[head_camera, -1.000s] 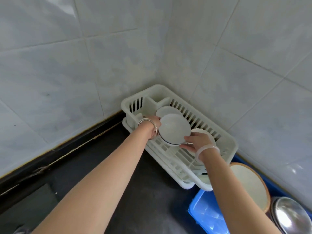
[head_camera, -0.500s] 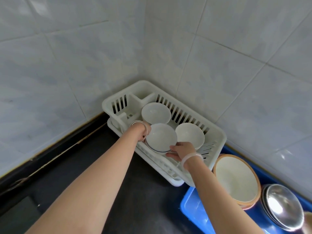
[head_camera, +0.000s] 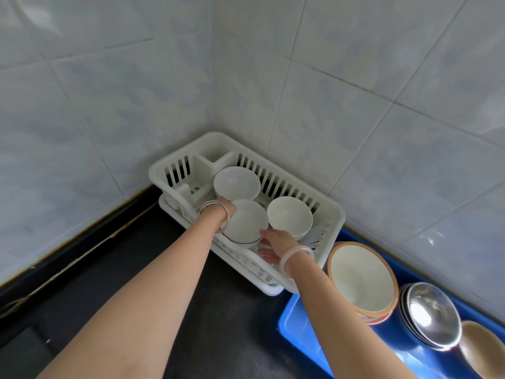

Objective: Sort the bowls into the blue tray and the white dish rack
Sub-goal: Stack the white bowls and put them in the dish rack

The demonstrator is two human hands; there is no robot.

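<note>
A white dish rack (head_camera: 336, 214) stands in the tiled corner. Three white bowls are in it: one at the back (head_camera: 236, 183), one on the right (head_camera: 289, 216), and a blue-lined bowl (head_camera: 247, 222) at the front. My left hand (head_camera: 227, 209), with bangles on the wrist, grips the front bowl's left edge and is mostly hidden behind it. My right hand (head_camera: 276, 243) holds its lower right side with the fingers spread. The blue tray (head_camera: 296, 324) sits to the right of the rack.
In the blue tray stand a large orange-rimmed bowl (head_camera: 360, 277), stacked steel bowls (head_camera: 429, 315) and a brown bowl (head_camera: 483, 348). A dark counter (head_camera: 232, 324) lies in front of the rack. Tiled walls close in behind and to the right.
The blue-lined bowl has come down from above the rack into its front part, beside the other two bowls. Both hands went down with it.
</note>
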